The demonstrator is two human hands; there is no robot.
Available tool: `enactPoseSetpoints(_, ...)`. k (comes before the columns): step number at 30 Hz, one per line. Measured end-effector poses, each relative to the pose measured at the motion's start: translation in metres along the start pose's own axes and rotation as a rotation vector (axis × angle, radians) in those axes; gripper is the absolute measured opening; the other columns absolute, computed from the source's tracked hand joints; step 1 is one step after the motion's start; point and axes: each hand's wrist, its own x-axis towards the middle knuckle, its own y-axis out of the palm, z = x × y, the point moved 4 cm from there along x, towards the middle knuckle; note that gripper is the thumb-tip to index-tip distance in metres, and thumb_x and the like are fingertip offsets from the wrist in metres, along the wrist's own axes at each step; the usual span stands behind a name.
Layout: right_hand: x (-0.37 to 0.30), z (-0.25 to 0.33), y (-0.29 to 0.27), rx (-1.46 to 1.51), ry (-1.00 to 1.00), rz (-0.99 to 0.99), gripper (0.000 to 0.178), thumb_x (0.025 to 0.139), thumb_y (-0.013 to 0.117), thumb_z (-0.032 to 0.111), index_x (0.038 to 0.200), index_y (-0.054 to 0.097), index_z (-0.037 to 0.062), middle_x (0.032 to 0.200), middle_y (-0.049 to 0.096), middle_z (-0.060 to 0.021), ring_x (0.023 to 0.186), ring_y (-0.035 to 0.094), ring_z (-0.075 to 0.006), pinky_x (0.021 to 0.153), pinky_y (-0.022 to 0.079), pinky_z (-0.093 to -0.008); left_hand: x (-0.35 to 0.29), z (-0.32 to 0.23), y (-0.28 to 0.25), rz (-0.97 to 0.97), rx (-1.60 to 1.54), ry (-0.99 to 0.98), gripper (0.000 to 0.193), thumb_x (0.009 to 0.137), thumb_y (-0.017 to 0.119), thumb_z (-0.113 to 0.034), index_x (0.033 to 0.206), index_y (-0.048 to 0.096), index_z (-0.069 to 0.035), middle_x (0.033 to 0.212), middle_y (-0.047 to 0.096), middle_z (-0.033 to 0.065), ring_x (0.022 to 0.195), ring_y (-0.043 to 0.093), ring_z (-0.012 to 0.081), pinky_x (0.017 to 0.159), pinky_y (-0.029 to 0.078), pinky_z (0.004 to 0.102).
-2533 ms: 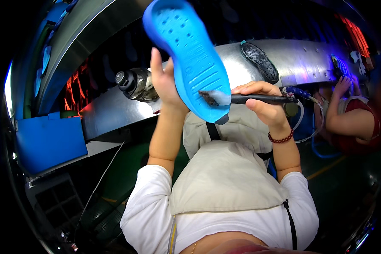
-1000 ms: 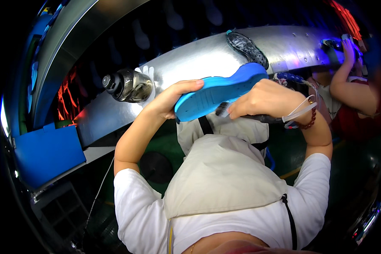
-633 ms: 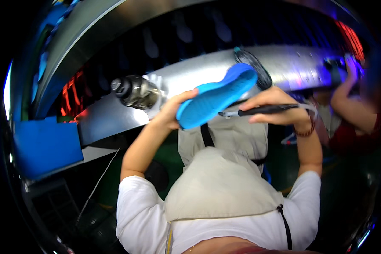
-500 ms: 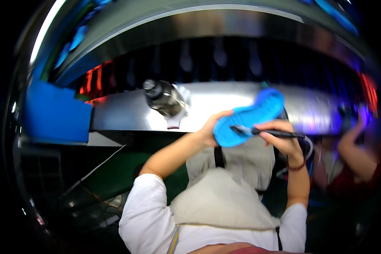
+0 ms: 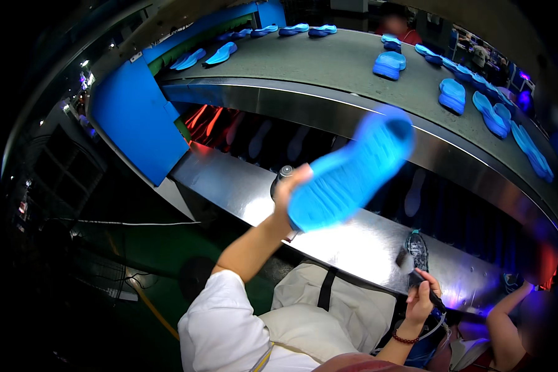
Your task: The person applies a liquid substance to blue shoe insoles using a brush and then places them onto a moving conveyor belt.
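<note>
My left hand [image 5: 289, 189] grips the heel or toe end of a blue shoe sole [image 5: 344, 183], which is raised and tilted over the metal ledge. Its ridged face is in view, and the far end is smeared by motion. Lower down on the right, my right hand [image 5: 421, 299] is closed around the dark handle of a brush [image 5: 405, 261], whose pale bristles point up and left. Just beyond the brush, a dark patterned shoe upper [image 5: 418, 247] rests on the ledge. A dark bottle [image 5: 284, 172] is mostly hidden behind my left hand.
Above the ledge [image 5: 353, 251] runs a green conveyor belt [image 5: 316, 62] carrying several blue soles [image 5: 389, 64]. A lower rack of soles glows red at its left end. A blue panel [image 5: 139, 118] stands at left. Another person's arm [image 5: 505, 319] is at the lower right.
The sole has gone up and away from my body in my left hand. My right hand and the brush have come off it, down and to the right. The view has shifted, showing the conveyor.
</note>
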Motion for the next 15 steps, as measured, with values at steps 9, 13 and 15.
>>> enactPoseSetpoints(9, -0.008, -0.028, -0.017, -0.027, 0.145, -0.167, 0.02, 0.086, 0.05, 0.012, 0.099, 0.054, -0.0031, 0.097, 0.06, -0.0141, 0.044, 0.04, -0.0033, 0.041, 0.032, -0.0149, 0.122, -0.209, -0.117, -0.665, -0.562, 0.897, 0.059, 0.085, 0.025, -0.047, 0.117, 0.04, 0.0, 0.107, 0.051, 0.0159, 0.097, 0.053, 0.0283, 0.081, 0.047, 0.0422)
enactPoseSetpoints(13, -0.015, -0.024, -0.026, -0.033, 0.141, -0.232, 0.019, 0.086, 0.05, 0.011, 0.097, 0.055, -0.0036, 0.095, 0.06, -0.0138, 0.043, 0.038, -0.003, 0.04, 0.03, -0.0152, 0.174, -0.145, -0.068, -0.582, 0.24, 0.579, 0.019, 0.081, 0.051, -0.023, 0.086, 0.054, -0.005, 0.08, 0.057, 0.0057, 0.072, 0.055, 0.0161, 0.066, 0.047, 0.0302)
enactPoseSetpoints(15, -0.014, -0.025, -0.025, -0.05, 0.178, -0.245, 0.018, 0.085, 0.05, 0.01, 0.097, 0.055, -0.0035, 0.093, 0.061, -0.0138, 0.042, 0.037, -0.0032, 0.04, 0.029, -0.0157, 0.182, -0.112, -0.035, -0.443, 0.554, 0.505, 0.015, 0.081, 0.055, -0.017, 0.09, 0.055, -0.005, 0.084, 0.057, 0.0047, 0.077, 0.054, 0.0136, 0.068, 0.045, 0.028)
